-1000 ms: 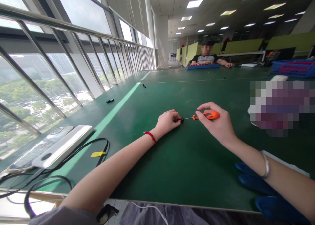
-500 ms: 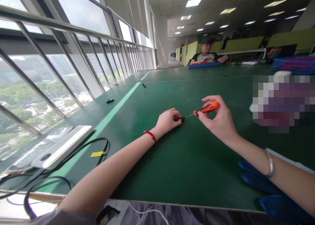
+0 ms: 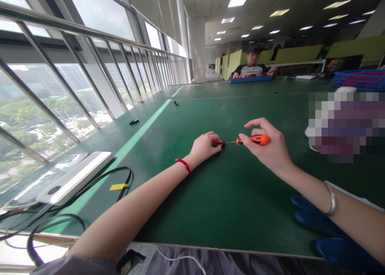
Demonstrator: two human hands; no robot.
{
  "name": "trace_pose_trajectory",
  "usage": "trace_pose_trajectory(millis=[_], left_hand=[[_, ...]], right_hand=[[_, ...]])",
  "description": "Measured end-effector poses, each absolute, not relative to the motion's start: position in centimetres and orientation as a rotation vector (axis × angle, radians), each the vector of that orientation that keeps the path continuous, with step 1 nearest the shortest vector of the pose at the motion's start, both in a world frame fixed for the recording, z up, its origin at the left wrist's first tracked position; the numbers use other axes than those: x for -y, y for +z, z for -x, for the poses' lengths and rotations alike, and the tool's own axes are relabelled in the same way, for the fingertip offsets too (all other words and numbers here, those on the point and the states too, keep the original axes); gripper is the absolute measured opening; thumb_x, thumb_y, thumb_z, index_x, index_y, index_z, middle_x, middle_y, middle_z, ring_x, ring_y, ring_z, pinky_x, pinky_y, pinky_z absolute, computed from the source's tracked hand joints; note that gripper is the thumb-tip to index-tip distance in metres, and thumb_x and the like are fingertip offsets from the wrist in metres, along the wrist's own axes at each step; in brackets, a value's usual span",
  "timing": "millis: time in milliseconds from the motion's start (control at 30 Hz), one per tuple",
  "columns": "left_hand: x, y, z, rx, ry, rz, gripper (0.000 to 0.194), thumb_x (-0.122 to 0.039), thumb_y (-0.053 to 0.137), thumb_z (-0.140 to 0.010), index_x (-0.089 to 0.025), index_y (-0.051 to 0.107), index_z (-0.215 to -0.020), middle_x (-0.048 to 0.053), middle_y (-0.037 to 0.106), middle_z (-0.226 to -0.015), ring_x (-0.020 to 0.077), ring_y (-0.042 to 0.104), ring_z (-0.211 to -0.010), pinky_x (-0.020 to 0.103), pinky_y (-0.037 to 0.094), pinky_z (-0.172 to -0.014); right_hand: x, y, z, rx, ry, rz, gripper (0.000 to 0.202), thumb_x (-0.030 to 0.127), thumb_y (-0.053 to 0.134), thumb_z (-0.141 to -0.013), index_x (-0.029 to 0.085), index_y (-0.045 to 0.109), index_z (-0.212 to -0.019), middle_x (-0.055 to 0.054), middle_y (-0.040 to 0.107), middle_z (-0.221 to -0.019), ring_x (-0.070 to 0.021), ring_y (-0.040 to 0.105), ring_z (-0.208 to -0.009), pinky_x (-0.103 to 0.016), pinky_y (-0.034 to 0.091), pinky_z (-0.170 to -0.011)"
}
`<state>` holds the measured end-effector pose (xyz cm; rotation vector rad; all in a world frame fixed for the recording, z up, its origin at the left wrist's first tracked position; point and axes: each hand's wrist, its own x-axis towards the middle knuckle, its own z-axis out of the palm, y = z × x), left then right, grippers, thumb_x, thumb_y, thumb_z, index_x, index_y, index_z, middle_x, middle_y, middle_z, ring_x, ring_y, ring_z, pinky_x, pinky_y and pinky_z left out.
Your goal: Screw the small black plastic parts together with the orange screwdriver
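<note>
Over the middle of the green table, my left hand pinches a small black part, most of it hidden by the fingers. My right hand holds a screwdriver by its orange and black handle, between thumb and curled fingers, with the index finger raised off it. The thin metal shaft points left and its tip meets the black part. The screwdriver lies almost level.
Two small black pieces lie beyond my left hand. A white power bank and black cables are at left. Blue objects sit under my right forearm. Across the table, a person sits behind a blue tray.
The screwdriver's handle has dropped from a tilt to nearly level, and my right index finger has lifted away from it. My left hand stays in place on the black part.
</note>
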<state>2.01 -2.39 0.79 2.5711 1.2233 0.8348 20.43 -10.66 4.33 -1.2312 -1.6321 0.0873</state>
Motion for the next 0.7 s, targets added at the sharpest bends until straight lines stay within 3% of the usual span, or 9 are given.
trace_pose_trajectory(millis=[67,133,267,367,467,600,700], left_hand=[[2.41,0.82,-2.01,-1.225,0.832,-2.568,0.014,-0.026,0.058,-0.076,-0.020,0.070,-0.081,0.001,0.066,-0.088,0.0134,0.061,-0.076,0.023,0.045,-0.063],[2.39,0.78,-1.98,-1.214,0.836,-2.575,0.014,-0.026,0.058,-0.076,-0.020,0.070,-0.082,0.000,0.066,-0.088,0.0133,0.061,-0.075,0.023,0.045,-0.063],[2.30,0.56,-1.91,-1.196,0.859,-2.593,0.013,-0.026,0.058,-0.076,-0.020,0.069,-0.081,0.000,0.065,-0.087,0.0129,0.060,-0.074,0.023,0.044,-0.060],[2.27,0.47,-1.89,-1.191,0.872,-2.589,0.013,-0.026,0.058,-0.076,-0.020,0.069,-0.080,-0.001,0.065,-0.086,0.0128,0.060,-0.073,0.023,0.043,-0.060],[2.32,0.53,-1.94,-1.192,0.870,-2.583,0.013,-0.026,0.058,-0.076,-0.020,0.069,-0.080,-0.001,0.065,-0.086,0.0128,0.060,-0.074,0.023,0.043,-0.060],[2.47,0.75,-2.02,-1.230,0.837,-2.584,0.014,-0.026,0.057,-0.076,-0.020,0.069,-0.081,0.000,0.065,-0.089,0.0134,0.061,-0.076,0.023,0.044,-0.062],[2.56,0.88,-2.03,-1.244,0.817,-2.585,0.014,-0.026,0.057,-0.077,-0.020,0.069,-0.081,0.000,0.066,-0.089,0.0138,0.061,-0.077,0.023,0.045,-0.063]], right_hand=[[10.76,4.45,-20.38,1.636,0.101,1.235,0.017,0.039,0.061,-0.079,0.023,0.058,-0.082,0.000,0.057,-0.065,-0.0149,0.054,-0.055,-0.029,0.043,-0.055],[10.79,4.49,-20.28,1.604,0.081,1.179,0.019,0.034,0.063,-0.077,0.023,0.057,-0.091,-0.001,0.059,-0.070,-0.0161,0.057,-0.061,-0.029,0.045,-0.057],[10.67,4.44,-20.24,1.561,0.047,1.150,0.044,0.028,0.068,-0.071,0.022,0.049,-0.111,0.000,0.058,-0.074,-0.0176,0.058,-0.065,-0.030,0.048,-0.062],[10.64,4.38,-20.37,1.611,0.096,1.247,0.026,0.037,0.066,-0.075,0.023,0.057,-0.095,0.002,0.056,-0.064,-0.0158,0.054,-0.055,-0.030,0.044,-0.056],[10.69,4.40,-20.34,1.643,0.079,1.226,0.015,0.038,0.062,-0.078,0.023,0.060,-0.080,-0.001,0.061,-0.068,-0.0159,0.056,-0.058,-0.030,0.044,-0.058],[10.71,4.48,-20.16,1.587,0.008,1.159,0.032,0.028,0.065,-0.072,0.023,0.054,-0.102,-0.001,0.060,-0.074,-0.0185,0.059,-0.066,-0.032,0.047,-0.066],[10.72,4.47,-20.23,1.617,0.059,1.227,0.030,0.035,0.066,-0.073,0.023,0.055,-0.099,0.002,0.056,-0.065,-0.0168,0.055,-0.057,-0.032,0.046,-0.062]])
